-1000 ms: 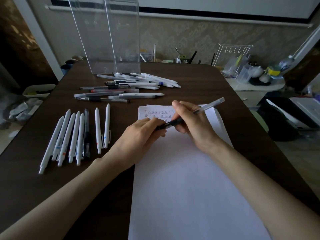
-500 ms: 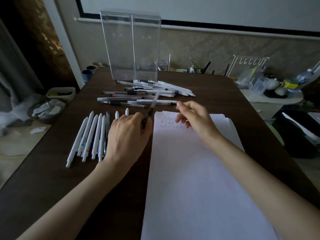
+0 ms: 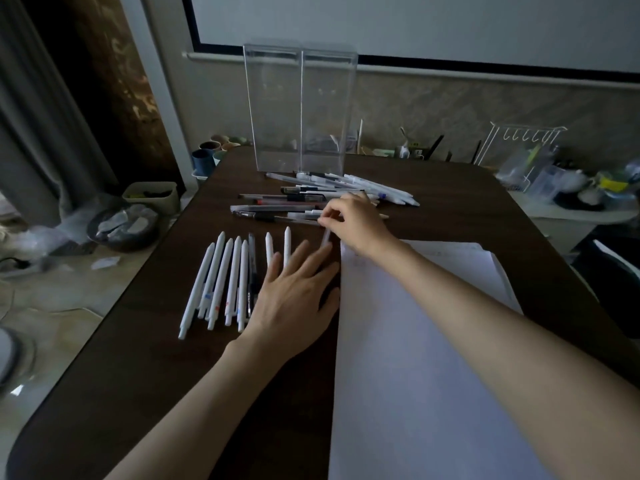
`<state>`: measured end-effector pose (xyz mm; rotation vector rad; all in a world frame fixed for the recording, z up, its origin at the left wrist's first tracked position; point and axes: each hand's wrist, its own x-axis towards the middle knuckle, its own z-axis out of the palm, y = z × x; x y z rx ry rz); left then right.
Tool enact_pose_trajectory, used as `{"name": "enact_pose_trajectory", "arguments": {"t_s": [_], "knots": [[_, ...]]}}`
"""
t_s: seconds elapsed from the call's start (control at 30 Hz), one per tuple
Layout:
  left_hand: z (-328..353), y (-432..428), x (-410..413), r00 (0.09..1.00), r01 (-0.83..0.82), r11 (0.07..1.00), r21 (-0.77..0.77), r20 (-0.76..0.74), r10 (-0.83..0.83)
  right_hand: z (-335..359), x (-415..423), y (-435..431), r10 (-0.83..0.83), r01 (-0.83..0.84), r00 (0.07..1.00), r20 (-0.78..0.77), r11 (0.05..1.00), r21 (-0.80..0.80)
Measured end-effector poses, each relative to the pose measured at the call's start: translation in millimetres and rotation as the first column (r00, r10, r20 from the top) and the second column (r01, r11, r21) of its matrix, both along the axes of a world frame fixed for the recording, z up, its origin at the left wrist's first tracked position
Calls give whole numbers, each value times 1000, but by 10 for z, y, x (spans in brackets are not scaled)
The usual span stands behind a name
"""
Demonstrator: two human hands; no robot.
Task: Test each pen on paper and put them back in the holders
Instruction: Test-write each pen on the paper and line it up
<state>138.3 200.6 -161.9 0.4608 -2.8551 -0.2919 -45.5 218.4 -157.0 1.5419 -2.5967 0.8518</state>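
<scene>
The clear pen [image 3: 325, 238] lies on the surface [image 3: 138, 375] at the right end of the row of white pens [image 3: 228, 278], just beside the paper [image 3: 415, 341] and its left edge. The left hand [image 3: 296, 292] is flat over it, grip apart with fingers straight. Half a second ago that hand still held the pen.

The right hand [image 3: 353, 220] has left the top of the paper and reached the pile of pens [image 3: 304, 199]. Its fingers are curled at one pen's end; whether the grip is clamped on it I cannot tell.

A bare strip separates the row from the pile, and there is open surface near the front-left edge. The clear holders [image 3: 301, 109] stand upright behind the pile.
</scene>
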Motion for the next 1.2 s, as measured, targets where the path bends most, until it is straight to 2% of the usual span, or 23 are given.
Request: {"name": "enact_pose_trajectory", "arguments": {"t_s": [0.07, 0.23, 0.3, 0.4, 0.5, 0.63, 0.73, 0.8, 0.9, 0.93, 1.0, 1.1, 1.2], "knots": [[-22, -15, 9, 998, -57, 998, -4, 30, 57, -4, 8, -52, 0, 0, 1000, -6, 1000, 4], [1, -62, 51, 965, -208, 977, -52, -174, 197, -89, 11, -186, -40, 41, 998, 42, 999, -23], [21, -57, 54, 958, -258, 965, -45, -140, 250, -48, 2, -147, -19, 41, 988, 152, 989, -141], [39, -49, 60, 938, -339, 939, -58, -91, 333, 132, -18, 137, 47, 71, 924, 381, 954, -290], [63, -51, 54, 922, -379, 924, -60, -117, 370, 244, -58, 571, 119, 91, 858, 499, 923, -375], [46, -18, -37, 946, -215, 975, -58, -260, 193, 282, 5, 1149, 140, 152, 772, 620, 906, -394], [59, 68, -180, 963, -77, 991, -113, -266, 44, 259, 45, 1444, 213, 172, 682, 699, 883, -437], [84, 149, -270, 969, -18, 991, -135, -245, -15, 230, 44, 1546, 295, 236, 591, 751, 827, -511], [124, 330, -390, 974, 91, 996, 19, -211, -85, 227, 26, 1609, 431, 365, 454, 780, 708, -604], [116, 394, -429, 973, 136, 988, 77, -196, -119, 222, 22, 1620, 445, 376, 435, 783, 700, -607], [79, 496, -501, 964, 219, 966, 138, -184, -193, 187, 31, 1639, 399, 318, 466, 790, 758, -570], [64, 525, -524, 949, 288, 947, 143, -178, -262, 106, 93, 1651, 315, 102, 594, 740, 883, -458], [60, 482, -482, 944, 311, 938, 154, -167, -286, 99, 139, 1634, 305, 5, 624, 719, 919, -394]]}}
